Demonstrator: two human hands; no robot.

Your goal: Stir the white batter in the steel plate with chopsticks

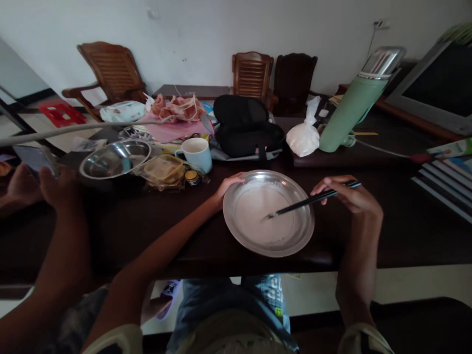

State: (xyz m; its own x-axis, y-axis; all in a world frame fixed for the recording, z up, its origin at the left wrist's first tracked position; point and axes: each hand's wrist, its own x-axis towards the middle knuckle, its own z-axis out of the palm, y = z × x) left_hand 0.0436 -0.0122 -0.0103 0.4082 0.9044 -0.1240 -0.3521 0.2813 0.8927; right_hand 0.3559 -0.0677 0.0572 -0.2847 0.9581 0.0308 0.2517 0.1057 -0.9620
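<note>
A round metal bowl (309,231) with a pale, whitish mixture (254,211) in it sits on the dark table before me. My left hand (229,186) grips the bowl's upper left rim. Black chopsticks (313,199) are pinched in the fingers of my right hand (346,194), which is held over the table to the right of the bowl. Their tips dip into the mixture near the bowl's middle. Behind the bowl, to the right, stands a knotted plastic bag of white powder (303,137).
A green thermos (354,110) stands at back right, near stacked books (442,189). Left of the bowl are a mug (197,153), a small jar (191,177), a plastic container (164,168) and another metal basin (92,169). At far left, another person's hands (55,184) hold a phone (37,160).
</note>
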